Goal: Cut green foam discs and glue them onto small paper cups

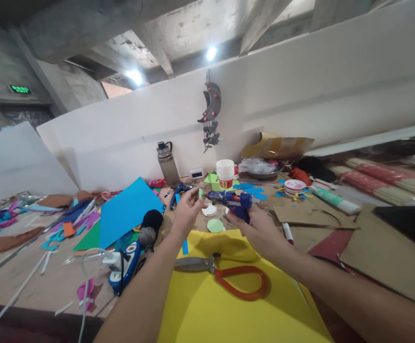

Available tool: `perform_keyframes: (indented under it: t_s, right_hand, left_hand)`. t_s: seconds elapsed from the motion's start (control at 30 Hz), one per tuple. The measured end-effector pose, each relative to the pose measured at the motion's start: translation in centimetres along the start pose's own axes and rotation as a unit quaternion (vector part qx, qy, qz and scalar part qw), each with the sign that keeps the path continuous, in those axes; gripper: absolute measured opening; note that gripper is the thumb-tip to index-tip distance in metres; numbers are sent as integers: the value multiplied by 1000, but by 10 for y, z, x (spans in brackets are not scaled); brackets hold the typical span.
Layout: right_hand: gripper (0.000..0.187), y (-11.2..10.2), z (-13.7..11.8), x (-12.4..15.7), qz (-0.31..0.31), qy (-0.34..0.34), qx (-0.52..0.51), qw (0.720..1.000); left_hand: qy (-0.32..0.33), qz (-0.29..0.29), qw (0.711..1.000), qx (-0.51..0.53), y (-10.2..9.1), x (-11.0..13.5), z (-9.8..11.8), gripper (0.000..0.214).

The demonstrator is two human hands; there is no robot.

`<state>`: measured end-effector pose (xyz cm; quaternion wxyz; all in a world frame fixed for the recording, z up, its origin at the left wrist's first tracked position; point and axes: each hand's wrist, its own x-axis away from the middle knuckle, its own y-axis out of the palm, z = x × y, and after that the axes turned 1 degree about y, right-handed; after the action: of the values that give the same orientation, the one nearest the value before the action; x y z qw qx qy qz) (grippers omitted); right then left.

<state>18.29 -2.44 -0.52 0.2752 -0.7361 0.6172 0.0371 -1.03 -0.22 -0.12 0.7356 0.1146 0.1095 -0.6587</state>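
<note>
Fingers of the right hand (255, 224) are wrapped round the grip of a blue glue gun (225, 197); those of the left hand (186, 210) are drawn narrow on a small green piece (201, 193) at the nozzle end. Whether piece and nozzle touch cannot be determined.

The gun is held above the middle of the tabletop (275, 190), nozzle to the left. Judged by appearance, its body is rigid plastic, fairly light, secure at the grip; the nozzle should be treated as hot and not held. The green piece appears light and easily bent or dropped; its outer edge, clear of the nozzle, is the sound place to pinch.

Just below lie a green disc (215, 226) and, slightly farther, a white disc (209, 210). Nearer, scissors (220, 273) rest on a yellow sheet (193, 312). Stacked cups (225, 169) stand on the far side; a blue sheet (127, 207) lies left.
</note>
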Motion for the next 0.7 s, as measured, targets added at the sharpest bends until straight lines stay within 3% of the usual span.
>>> perform_keyframes:
  t_s: [0.17,0.4,0.53,0.7]
  right_hand:
    - [32,-4,2,-2,-3,-7,44,999]
    - [32,-3,-1,-1,-9,-18,69,997]
    - [31,-3,-2,0,-10,-20,87,996]
    - [31,-3,-1,-1,-1,-34,82,996]
  left_hand:
    - [-2,-6,998,64,-1,-2,-3,49]
    - [-58,20,980,190,-9,-10,-6,45]
    - [-76,36,972,220,-12,-11,-5,44]
    - [-108,13,971,214,-11,-8,-6,40]
